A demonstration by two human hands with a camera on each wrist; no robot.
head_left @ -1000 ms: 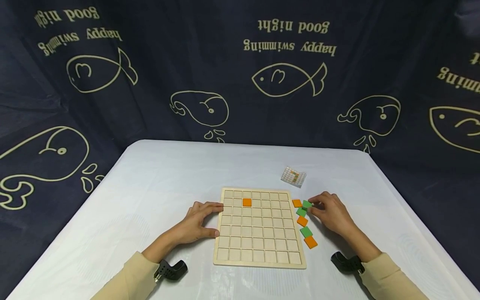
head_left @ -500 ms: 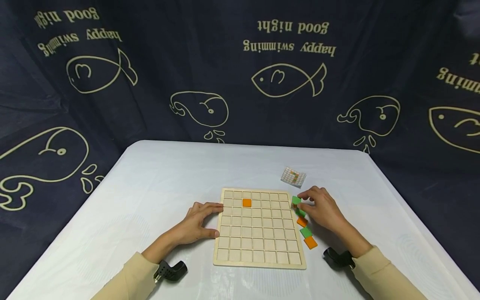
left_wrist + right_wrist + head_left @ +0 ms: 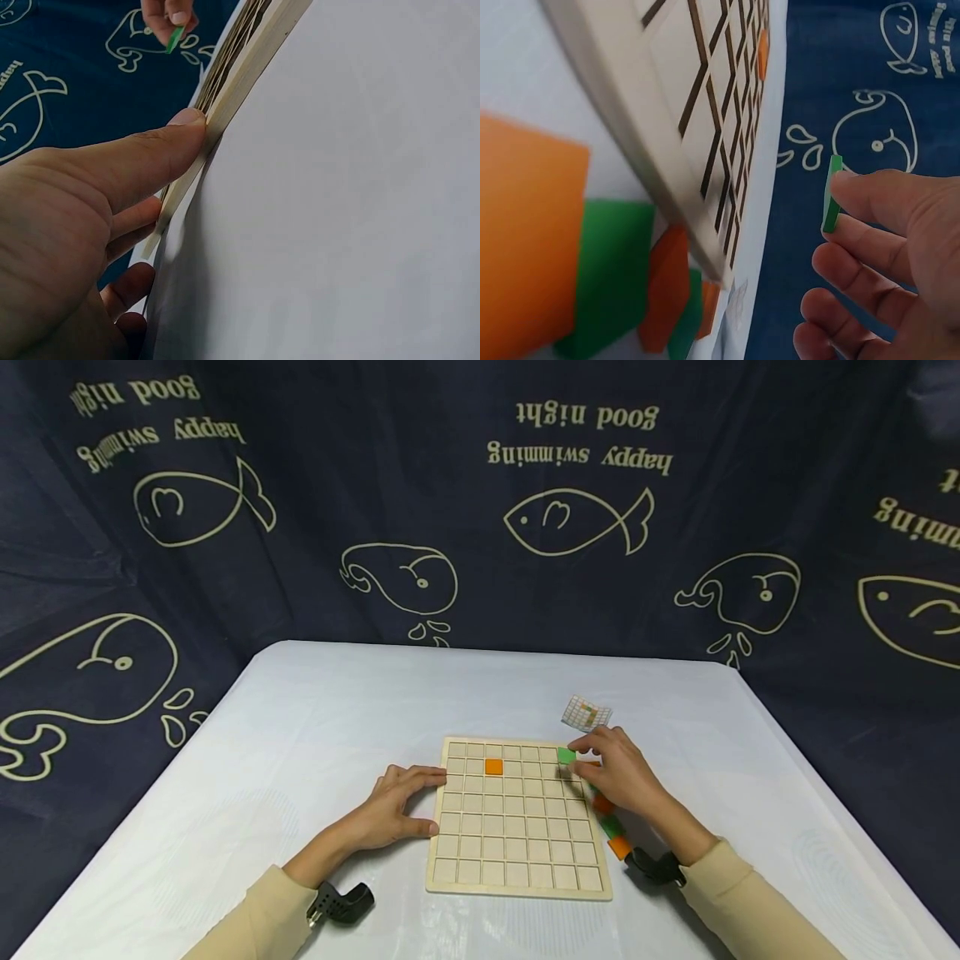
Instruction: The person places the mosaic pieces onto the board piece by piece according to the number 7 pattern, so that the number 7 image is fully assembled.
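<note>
Pinching a green tile (image 3: 566, 755) between thumb and fingertips, the right hand (image 3: 618, 777) hovered over the far right corner of the wooden grid board (image 3: 517, 843), with the tile held just above the squares there. The right wrist view showed the same green tile (image 3: 831, 193) edge-on against the fingertips, clear of the board's surface. The left hand (image 3: 393, 806) lay at the board's left edge, fingers nearly straight and resting on the rim, thumb against the side; in the left wrist view the thumb (image 3: 150, 150) pressed flat along the board's edge (image 3: 247, 67), gripping nothing. One orange tile (image 3: 493, 766) sat in a square in the second row from the far side, well apart from the held tile. Beside the board's right edge on the white table (image 3: 337, 710) lay loose tiles, partly hidden under the right hand and wrist: an orange one (image 3: 619, 847) and a green one (image 3: 611, 825) showed. A small printed card (image 3: 587, 713) lay on the table just beyond the right hand.
</note>
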